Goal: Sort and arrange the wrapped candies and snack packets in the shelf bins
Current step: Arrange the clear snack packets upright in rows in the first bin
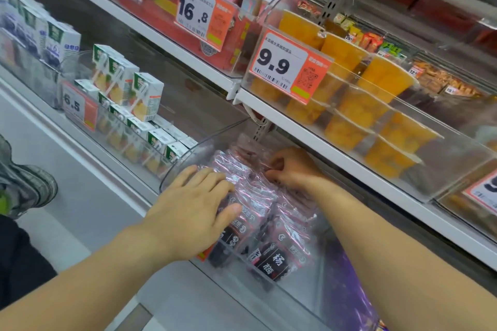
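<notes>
Mid-task, one bin in hand. Both hands are inside the clear bin (pixel 185 161) on the lower shelf, working the pink-and-black snack packets (pixel 258 212).

Left hand (pixel 196 209): fingers straight and spread, lying flat on the near-left part of the packet row, thumb against the packet tops. It presses or steadies; nothing is gripped.

Right hand (pixel 290 169): further back in the bin near its right wall, fingers curled down into the packets, apparently pinching the top edge of one. Exact hold is partly hidden by the wrapping.

Done, by the look of it: most packets stand upright in two rough rows running front to back, labels facing the bin's front wall.

Left: rear packets near the right hand look bunched and tilted, not yet squared up. Front packets lean slightly.

Juice cartons (pixel 146 97) in the bin to the left and fruit cups (pixel 347 105) on the shelf above already look orderly. Other bins at the far right are too blurred to judge.
</notes>
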